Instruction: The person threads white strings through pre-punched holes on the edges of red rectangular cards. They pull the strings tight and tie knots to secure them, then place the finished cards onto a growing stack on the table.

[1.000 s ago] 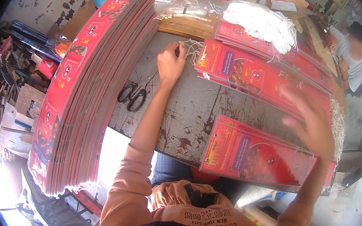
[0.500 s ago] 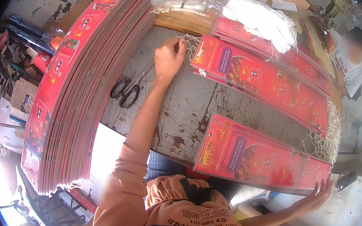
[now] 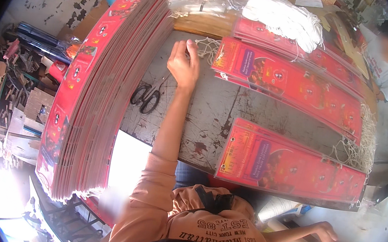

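Note:
My left hand [image 3: 183,66] is over the far left of the grey table with its fingers curled in. What it holds, if anything, is hidden; a tangle of white string [image 3: 208,49] lies just to its right. My right hand [image 3: 328,237] is off the near right edge of the table, its fingers bent and closed, their contents not visible. The nearest stack of long red printed cards [image 3: 294,168] lies flat in front of me, apart from both hands. Beyond it lies a second stack of red cards [image 3: 298,87], with white strings at both ends.
A tall pile of red cards [image 3: 76,79] stands at the left, beside black-handled scissors [image 3: 146,99]. A white string bundle [image 3: 282,21] rests on more red cards at the back. Clear plastic bags [image 3: 203,0] lie behind. Another person [image 3: 382,66] is at the far right.
My right hand has left the right end of the nearest cards and moved down, its fingers now bent. My left hand stays beside the string, turned slightly. The whole view has shifted a little.

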{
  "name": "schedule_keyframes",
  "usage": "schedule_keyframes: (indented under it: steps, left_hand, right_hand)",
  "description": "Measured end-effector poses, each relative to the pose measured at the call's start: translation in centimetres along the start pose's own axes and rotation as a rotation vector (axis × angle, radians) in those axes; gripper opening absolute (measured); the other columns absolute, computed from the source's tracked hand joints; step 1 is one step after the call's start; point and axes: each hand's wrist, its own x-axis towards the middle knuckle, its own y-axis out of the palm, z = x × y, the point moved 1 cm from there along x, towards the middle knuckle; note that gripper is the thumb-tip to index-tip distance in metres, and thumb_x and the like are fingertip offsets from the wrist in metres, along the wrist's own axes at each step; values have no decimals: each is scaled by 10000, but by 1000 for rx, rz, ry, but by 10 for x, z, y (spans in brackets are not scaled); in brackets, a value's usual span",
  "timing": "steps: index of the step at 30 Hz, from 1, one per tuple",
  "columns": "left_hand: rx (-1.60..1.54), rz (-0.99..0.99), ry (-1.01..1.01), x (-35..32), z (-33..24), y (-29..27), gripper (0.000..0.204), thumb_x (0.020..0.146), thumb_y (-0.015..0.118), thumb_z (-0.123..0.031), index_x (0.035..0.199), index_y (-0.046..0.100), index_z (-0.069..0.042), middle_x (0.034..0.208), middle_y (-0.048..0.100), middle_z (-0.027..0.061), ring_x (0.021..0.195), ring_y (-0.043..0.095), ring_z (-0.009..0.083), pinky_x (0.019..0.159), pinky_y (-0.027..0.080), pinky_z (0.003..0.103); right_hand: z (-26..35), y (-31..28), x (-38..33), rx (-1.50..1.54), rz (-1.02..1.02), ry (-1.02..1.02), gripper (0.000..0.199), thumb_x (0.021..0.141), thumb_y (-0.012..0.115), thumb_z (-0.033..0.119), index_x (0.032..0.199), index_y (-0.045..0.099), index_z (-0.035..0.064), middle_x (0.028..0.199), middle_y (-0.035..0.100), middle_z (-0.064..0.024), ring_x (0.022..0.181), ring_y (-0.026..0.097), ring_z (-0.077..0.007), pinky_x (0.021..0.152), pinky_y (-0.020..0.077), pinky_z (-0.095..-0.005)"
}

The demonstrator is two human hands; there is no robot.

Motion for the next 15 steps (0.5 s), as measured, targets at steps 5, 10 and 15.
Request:
schedule_keyframes:
  steps: [5, 10, 15]
  left_hand:
    - [-29, 4, 21, 5, -3, 4, 300, 933, 493, -155, 690, 591, -8, 616, 529, 76, 504, 489, 160, 504, 391, 316]
    - [-38, 23, 5, 0, -8, 5, 261, 903, 521, -124, 668, 601, -45, 648, 561, 91, 520, 534, 248, 500, 404, 369]
    - [-46, -7, -57, 3, -4, 3, 271, 903, 526, -132, 665, 607, -31, 637, 557, 84, 483, 503, 212, 483, 382, 354]
  right_hand:
    - [-152, -40, -237, -458, 600, 391, 542, 958, 254, 502, 1010, 488, 17, 1000, 503, -174, 893, 513, -303, 713, 419, -459]
    - [-137, 29, -213, -769, 1121, 747, 603, 918, 284, 587, 1002, 526, 41, 953, 548, -196, 824, 569, -319, 669, 439, -477]
    - [-185, 124, -134, -853, 871, 606, 605, 908, 310, 566, 996, 510, 2, 958, 533, -220, 835, 575, -353, 681, 454, -503]
